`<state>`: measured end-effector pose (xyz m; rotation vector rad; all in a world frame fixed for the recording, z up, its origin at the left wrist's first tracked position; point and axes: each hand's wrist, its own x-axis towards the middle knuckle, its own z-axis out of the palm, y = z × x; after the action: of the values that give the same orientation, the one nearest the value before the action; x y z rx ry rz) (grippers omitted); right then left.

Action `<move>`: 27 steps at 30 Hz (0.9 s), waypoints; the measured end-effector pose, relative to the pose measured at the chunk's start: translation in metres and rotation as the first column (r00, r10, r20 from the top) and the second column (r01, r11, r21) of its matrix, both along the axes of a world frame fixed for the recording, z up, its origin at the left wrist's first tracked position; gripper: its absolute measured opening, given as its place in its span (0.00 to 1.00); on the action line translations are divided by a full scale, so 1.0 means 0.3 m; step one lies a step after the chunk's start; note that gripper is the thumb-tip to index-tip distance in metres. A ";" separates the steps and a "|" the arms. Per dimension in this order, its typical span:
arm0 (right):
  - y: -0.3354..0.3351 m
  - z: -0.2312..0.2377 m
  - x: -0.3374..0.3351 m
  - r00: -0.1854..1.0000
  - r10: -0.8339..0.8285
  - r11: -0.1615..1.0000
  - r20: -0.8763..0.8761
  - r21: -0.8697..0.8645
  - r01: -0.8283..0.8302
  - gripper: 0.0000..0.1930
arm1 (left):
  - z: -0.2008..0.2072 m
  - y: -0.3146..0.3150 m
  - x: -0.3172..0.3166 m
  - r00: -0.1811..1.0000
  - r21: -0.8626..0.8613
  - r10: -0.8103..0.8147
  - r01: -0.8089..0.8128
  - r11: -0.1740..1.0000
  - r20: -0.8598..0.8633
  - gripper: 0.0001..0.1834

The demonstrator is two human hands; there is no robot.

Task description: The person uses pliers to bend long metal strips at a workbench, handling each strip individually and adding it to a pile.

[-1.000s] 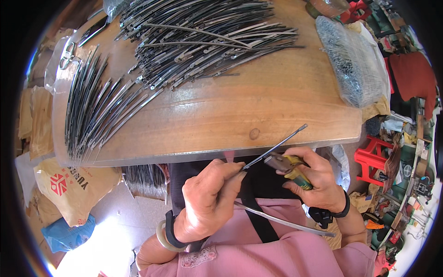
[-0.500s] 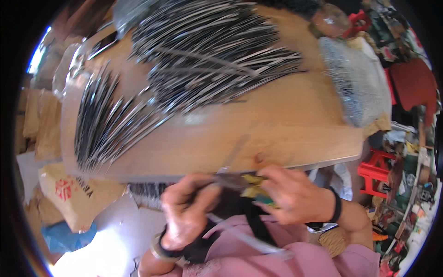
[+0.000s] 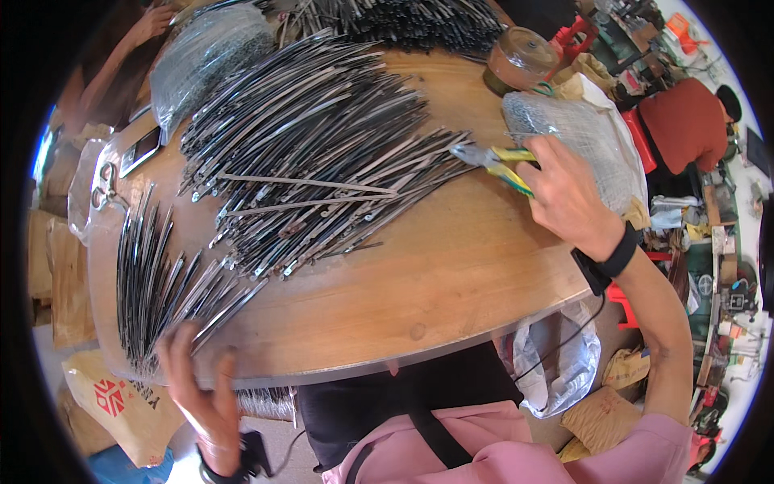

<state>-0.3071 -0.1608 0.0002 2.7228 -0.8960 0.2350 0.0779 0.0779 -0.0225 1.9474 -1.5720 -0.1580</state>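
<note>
My right hand [image 3: 568, 194] grips a pair of pliers [image 3: 493, 159] with yellow and green handles. Their metal jaws point left, over the right end of a large heap of thin dark strips [image 3: 306, 137]. To the lower left, my left hand [image 3: 201, 391] is smeared by motion at the table's front edge, its fingers apart and nothing seen in them. Just beyond its fingertips lies a smaller bunch of strips [image 3: 141, 274], fanned out near the table's left edge. Two paler strips lie crosswise on the large heap.
The wooden table [image 3: 435, 274] carries a clear plastic bag [image 3: 205, 60], a phone [image 3: 141, 152], scissors [image 3: 103, 185], a lidded jar [image 3: 522, 58] and a wrapped wire bundle [image 3: 556, 129]. Another person's arm [image 3: 113, 73] shows at the far left. A red-covered seat [image 3: 681, 125] stands right.
Both hands were close together at the front edge. My right hand has moved far and right with the pliers; my left hand has moved left, its fingers spreading. The view has shifted too.
</note>
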 end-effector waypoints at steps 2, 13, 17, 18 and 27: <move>0.005 -0.005 0.011 0.999 0.020 1.000 0.034 -0.005 -0.020 0.10 | 0.038 -0.055 -0.141 0.966 0.037 -0.097 0.109 0.993 -0.240 0.12; 0.238 0.227 -0.044 0.807 -0.142 0.990 0.573 0.074 0.122 0.10 | -0.072 -0.401 -0.299 0.863 0.003 -0.432 0.447 0.894 0.263 0.06; 0.287 0.202 -0.167 0.592 -0.258 0.962 0.763 0.148 0.229 0.07 | -0.019 -0.373 -0.334 0.919 -0.039 -0.391 0.394 0.918 0.057 0.05; 0.293 0.208 -0.204 0.722 -0.318 0.936 0.615 0.085 0.340 0.07 | 0.021 -0.350 -0.332 0.934 -0.003 -0.349 0.349 0.937 -0.078 0.05; 0.458 0.072 -0.318 -0.199 -0.678 0.730 0.708 0.679 -0.070 0.10 | 0.062 -0.103 -0.362 0.006 0.227 0.229 0.165 0.960 -0.973 0.14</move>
<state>-0.4023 -0.0234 0.0220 1.8286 -2.2712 2.5822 -0.0309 0.0470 -0.0038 1.2590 -0.4033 -1.5194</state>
